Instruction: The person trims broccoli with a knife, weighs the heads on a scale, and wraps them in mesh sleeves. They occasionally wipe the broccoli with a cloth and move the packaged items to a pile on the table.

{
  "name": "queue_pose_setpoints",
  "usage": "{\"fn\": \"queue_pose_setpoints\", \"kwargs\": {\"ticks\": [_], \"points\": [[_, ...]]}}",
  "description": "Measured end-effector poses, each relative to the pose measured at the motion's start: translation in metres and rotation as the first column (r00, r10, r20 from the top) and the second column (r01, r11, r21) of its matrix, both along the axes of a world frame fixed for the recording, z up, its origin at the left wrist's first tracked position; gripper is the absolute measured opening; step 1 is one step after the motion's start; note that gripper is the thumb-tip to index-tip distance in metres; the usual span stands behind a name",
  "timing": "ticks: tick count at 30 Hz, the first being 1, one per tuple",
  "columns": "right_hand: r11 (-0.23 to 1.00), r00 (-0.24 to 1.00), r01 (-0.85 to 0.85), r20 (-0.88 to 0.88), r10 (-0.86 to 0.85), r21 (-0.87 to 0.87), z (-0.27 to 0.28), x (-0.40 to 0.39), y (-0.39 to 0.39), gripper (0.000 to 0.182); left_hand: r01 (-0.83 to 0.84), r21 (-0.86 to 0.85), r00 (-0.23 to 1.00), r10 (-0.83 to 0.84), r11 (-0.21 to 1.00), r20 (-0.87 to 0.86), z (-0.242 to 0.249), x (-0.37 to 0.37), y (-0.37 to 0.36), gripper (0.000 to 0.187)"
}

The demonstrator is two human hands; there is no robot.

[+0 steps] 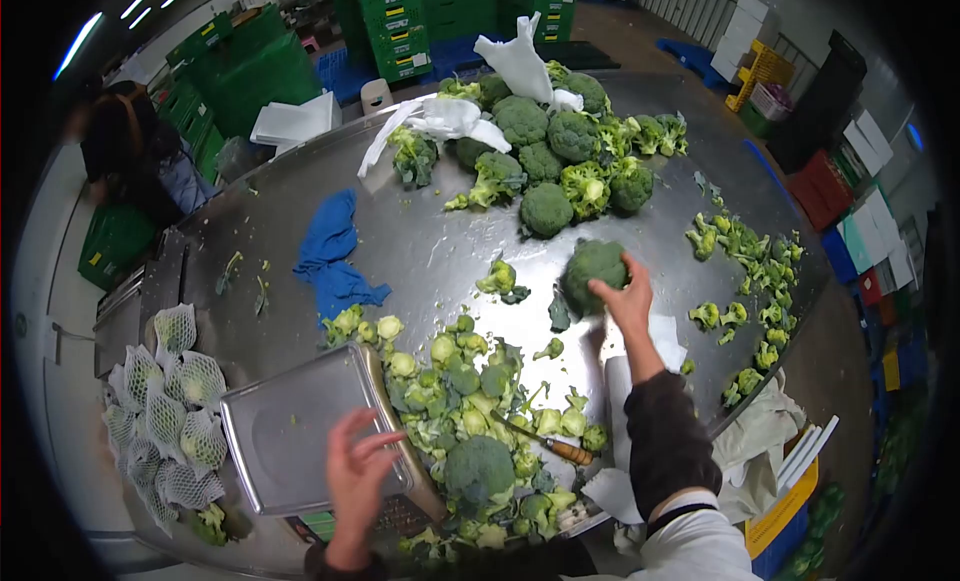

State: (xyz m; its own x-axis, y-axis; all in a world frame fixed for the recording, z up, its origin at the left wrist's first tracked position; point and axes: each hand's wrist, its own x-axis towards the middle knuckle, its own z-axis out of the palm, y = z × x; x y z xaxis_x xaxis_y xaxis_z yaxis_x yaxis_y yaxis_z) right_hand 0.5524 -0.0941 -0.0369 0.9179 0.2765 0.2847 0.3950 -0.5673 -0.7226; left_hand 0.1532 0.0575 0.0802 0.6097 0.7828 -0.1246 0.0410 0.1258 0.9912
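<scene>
My right hand (pixel 629 296) grips a broccoli head (pixel 590 269) by its right side, over the metal table. My left hand (pixel 362 466) is over the front right part of a weighing scale (pixel 300 426), its fingers apart and nothing in them. Between my arms lies a heap of broccoli florets and trimmed stems (pixel 460 381), with a larger broccoli head (pixel 480 471) on it. A knife with a wooden handle (pixel 568 451) rests on the heap, its blade partly among the pieces. A small loose floret (pixel 498 277) lies left of the gripped head.
Broccoli heads (pixel 545 161) are piled at the back, with white netting or plastic (pixel 520 66) on top. Netted broccoli (pixel 180 411) lies at left, a blue cloth (pixel 335 251) nearer the middle, loose florets (pixel 765 271) at right. Green crates (pixel 395 26) stand behind; a person (pixel 140 151) is at far left.
</scene>
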Motion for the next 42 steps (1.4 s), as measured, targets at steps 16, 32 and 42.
{"fn": "queue_pose_setpoints", "kwargs": {"ticks": [16, 32, 42], "points": [[0.61, 0.655, -0.728, 0.055, 0.754, 0.313, 0.106, -0.337, 0.029, 0.05, -0.154, 0.377, 0.986, 0.168, 0.913, -0.005, 0.003, -0.113, 0.062, 0.063], [0.627, 0.891, -0.391, -0.448, 0.075, -0.674, 0.069, -0.232, -0.198, 0.049, -0.354, 0.604, 0.773, 0.587, 0.714, -0.241, -0.027, -0.162, 0.077, 0.05], [0.751, 0.529, -0.545, -0.541, 0.654, 0.374, 0.149, -0.272, -0.087, 0.02, 0.276, 0.039, 0.95, -0.278, 0.96, 0.141, -0.001, -0.055, -0.098, 0.063]]}}
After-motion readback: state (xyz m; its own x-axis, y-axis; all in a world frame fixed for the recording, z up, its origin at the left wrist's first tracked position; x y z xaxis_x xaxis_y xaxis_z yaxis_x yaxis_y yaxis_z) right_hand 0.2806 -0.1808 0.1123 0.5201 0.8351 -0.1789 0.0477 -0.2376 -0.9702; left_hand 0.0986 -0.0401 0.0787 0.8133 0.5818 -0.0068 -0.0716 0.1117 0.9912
